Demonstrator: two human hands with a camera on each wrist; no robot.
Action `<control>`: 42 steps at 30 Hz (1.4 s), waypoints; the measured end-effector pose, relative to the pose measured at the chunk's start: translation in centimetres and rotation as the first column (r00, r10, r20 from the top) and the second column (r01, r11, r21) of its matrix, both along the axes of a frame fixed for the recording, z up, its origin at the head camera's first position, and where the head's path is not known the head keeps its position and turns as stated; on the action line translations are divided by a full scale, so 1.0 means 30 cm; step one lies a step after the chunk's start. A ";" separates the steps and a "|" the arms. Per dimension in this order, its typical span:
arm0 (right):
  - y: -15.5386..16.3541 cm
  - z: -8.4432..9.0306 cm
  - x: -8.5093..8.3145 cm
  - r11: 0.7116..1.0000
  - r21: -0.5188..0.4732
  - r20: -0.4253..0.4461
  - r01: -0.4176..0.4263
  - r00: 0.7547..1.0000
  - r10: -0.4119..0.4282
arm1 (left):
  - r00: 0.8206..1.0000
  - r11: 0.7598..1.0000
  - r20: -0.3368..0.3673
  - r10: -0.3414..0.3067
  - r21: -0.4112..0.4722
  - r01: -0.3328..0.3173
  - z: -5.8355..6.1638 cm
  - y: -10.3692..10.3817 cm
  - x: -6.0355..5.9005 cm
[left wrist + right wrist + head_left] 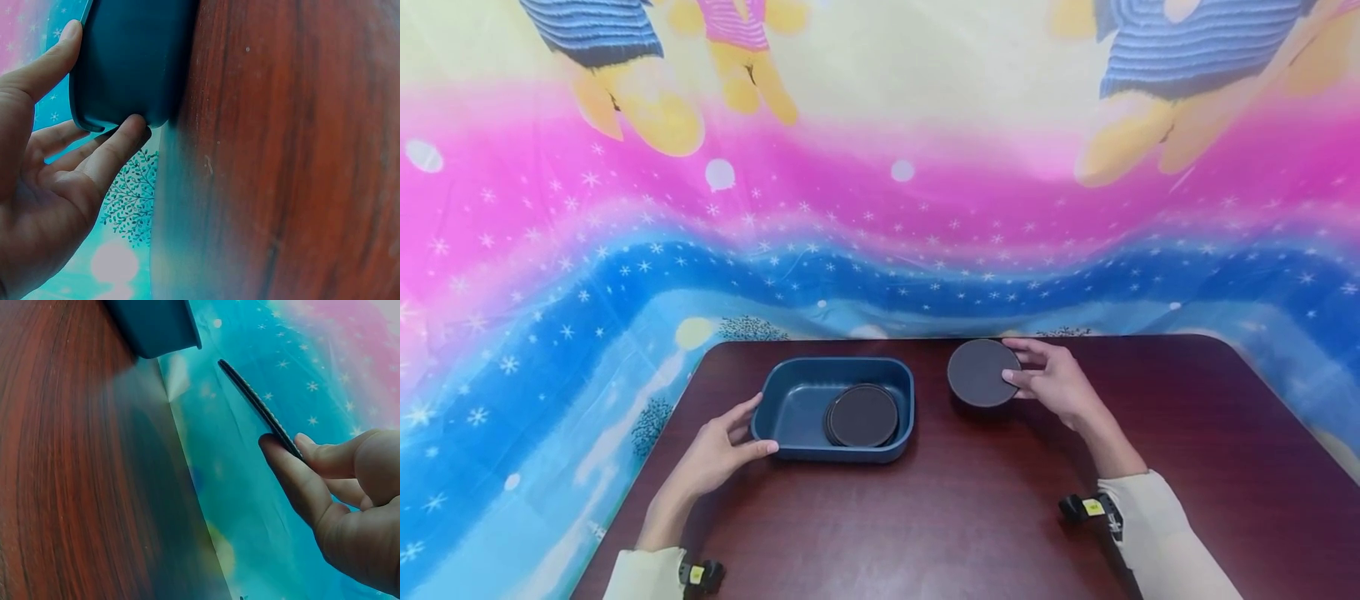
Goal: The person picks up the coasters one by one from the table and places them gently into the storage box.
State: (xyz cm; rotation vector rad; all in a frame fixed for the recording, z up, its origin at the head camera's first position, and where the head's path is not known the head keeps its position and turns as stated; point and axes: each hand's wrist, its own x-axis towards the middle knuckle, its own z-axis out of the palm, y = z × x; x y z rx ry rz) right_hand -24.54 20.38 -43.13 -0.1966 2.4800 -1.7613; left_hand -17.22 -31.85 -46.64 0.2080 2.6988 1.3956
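Note:
A blue rectangular plastic bin [797, 408] stands on the table with its open top up. Several round dark coasters [863, 415] lie stacked inside, toward its right end. My left hand [715, 450] grips the bin's left end, thumb on the near rim and fingers round the far side. To the right of the bin, my right hand [1056, 383] pinches a dark round coaster [981, 372] by its right edge, holding it above the table. Seen edge-on in the right wrist view, the held coaster [253, 400] is thin with a stitched-looking border; whether it is one or two cannot be told.
The reddish-brown wooden table [880, 525] has its far edge just behind the bin and the held coaster. A printed cloth [895, 208] with snowflakes hangs behind it. Dark wrist-worn devices [1086, 507] sit at both cream sleeves.

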 end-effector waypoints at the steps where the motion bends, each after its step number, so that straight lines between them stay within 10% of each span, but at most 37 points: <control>1: -0.001 0.001 0.000 1.000 -0.016 0.004 -0.001 1.000 0.001 | 1.000 1.000 -0.001 0.000 -0.001 0.000 0.000 0.000 0.000; 42: -0.095 -0.002 0.035 0.970 -0.241 0.095 0.003 0.995 0.021 | 1.000 1.000 -0.007 0.009 -0.020 -0.009 -0.001 0.004 0.001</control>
